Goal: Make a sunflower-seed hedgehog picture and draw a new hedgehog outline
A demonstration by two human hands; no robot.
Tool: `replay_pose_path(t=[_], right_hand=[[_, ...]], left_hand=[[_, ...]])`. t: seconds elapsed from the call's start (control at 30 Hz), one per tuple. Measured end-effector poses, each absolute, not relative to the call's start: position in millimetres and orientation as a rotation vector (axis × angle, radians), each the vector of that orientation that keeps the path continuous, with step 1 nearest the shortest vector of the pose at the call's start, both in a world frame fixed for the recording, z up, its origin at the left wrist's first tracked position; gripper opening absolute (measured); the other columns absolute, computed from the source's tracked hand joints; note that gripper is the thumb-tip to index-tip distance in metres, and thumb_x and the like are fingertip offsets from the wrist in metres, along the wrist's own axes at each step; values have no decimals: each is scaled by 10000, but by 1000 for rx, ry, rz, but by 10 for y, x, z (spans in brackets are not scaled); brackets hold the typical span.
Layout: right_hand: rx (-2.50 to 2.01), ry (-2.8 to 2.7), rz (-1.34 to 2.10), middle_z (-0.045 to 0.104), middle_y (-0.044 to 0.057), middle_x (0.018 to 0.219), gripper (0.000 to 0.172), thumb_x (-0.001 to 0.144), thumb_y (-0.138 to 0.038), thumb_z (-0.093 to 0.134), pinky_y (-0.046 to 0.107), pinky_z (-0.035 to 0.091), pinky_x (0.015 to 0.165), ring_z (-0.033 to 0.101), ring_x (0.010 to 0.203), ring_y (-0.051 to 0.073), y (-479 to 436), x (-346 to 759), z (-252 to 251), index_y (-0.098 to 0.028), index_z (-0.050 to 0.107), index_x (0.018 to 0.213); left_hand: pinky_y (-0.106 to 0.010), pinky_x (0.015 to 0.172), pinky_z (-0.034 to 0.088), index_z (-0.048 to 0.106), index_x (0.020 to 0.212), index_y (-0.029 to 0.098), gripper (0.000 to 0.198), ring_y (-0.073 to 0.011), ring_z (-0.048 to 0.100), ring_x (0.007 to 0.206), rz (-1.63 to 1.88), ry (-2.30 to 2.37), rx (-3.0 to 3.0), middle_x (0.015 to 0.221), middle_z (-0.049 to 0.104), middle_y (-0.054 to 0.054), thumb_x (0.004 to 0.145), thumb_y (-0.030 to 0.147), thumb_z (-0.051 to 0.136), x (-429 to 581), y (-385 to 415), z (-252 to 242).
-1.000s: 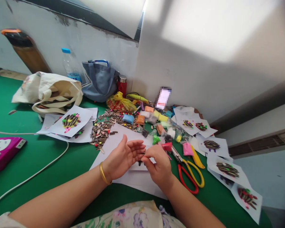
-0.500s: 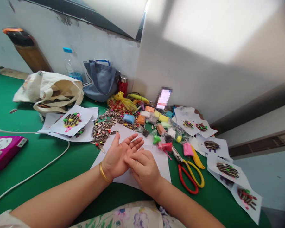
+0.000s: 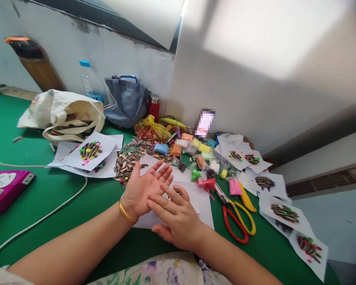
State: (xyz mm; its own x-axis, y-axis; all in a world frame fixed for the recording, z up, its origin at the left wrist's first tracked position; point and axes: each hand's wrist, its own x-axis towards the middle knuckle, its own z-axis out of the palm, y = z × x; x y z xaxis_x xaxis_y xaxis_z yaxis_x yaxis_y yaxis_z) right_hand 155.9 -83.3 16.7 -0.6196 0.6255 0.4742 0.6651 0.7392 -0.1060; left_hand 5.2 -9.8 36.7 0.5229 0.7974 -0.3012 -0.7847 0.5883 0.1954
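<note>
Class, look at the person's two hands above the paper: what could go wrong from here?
Any small piece between the bare right hand and the upturned bare left hand would be hidden, so it could drop unnoticed. The right hand might knock the metal scissors with red and yellow handles, lying to its right. The loose heap of dark-and-pale striped seeds lies close by the white paper sheets, so stray seeds could get brushed onto them.

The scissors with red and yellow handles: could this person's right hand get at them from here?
Probably yes: the scissors lie close to the right hand, their handles uncovered, and only flat paper and green tabletop show between.
</note>
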Motion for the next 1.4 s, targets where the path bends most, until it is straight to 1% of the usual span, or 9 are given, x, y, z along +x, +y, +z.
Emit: replay_pose_path(t=[0.17,0.27,0.43,0.57,0.67,0.8,0.97,1.17,1.4], right_hand=[[-967,-2523,-161,443,-27,1476,543,942,-522,444,507,12,1205,166,1465,273,-807,1572,180,-242,457,1408],[-1025,-2498,-175,458,-10,1466,557,937,-541,439,537,-20,1201,163,1465,280,-795,1595,188,-240,460,1406],[-860,-2568,-169,463,-45,1459,552,940,-563,416,545,-45,1201,144,1471,261,-803,1593,186,-279,449,1412],[-1003,-2494,-221,424,1,1486,625,935,-598,392,563,-84,1187,147,1470,273,-779,1602,157,-232,407,1441],[-1024,-2489,-230,435,14,1481,622,933,-601,389,585,-84,1178,143,1469,282,-783,1611,165,-230,421,1432],[-895,-2563,-237,418,-36,1487,623,928,-631,373,554,-75,1194,117,1475,261,-814,1589,180,-260,430,1425],[-1021,-2480,-270,428,-1,1480,636,936,-618,369,579,-101,1179,142,1470,279,-795,1625,191,-213,438,1421],[-819,-2584,-236,420,-59,1482,616,930,-640,359,529,-95,1196,126,1474,253,-828,1609,218,-264,457,1408],[-962,-2497,-272,455,6,1466,623,925,-633,386,568,-91,1182,140,1471,267,-801,1629,201,-223,491,1381]], left_hand=[[-468,924,511,572,1147,127,618,-290,629,1057,888,403,14,1139,616,-184,892,649,362,77,-120,358],[-468,953,495,570,1159,126,630,-290,621,1080,919,356,18,1155,610,-187,886,656,368,59,-99,364],[-489,931,506,568,1151,129,631,-296,631,1057,958,378,-17,1120,619,-186,887,662,355,59,-83,360],[-474,926,513,561,1172,133,616,-300,619,1085,901,395,-13,1155,608,-190,881,650,395,68,-110,363],[-478,953,498,559,1175,131,630,-300,608,1108,951,361,-10,1179,599,-191,879,659,386,49,-94,376],[-495,944,499,559,1167,128,644,-299,622,1075,949,383,-31,1133,611,-189,873,672,379,65,-92,371],[-489,934,508,554,1191,138,627,-303,609,1104,904,381,-19,1173,603,-194,868,657,415,67,-115,387],[-498,938,503,563,1161,136,645,-301,624,1074,940,356,-36,1136,611,-190,859,681,397,58,-96,374],[-497,961,486,553,1192,149,622,-300,613,1105,910,349,-8,1170,606,-183,868,660,410,56,-121,352]])
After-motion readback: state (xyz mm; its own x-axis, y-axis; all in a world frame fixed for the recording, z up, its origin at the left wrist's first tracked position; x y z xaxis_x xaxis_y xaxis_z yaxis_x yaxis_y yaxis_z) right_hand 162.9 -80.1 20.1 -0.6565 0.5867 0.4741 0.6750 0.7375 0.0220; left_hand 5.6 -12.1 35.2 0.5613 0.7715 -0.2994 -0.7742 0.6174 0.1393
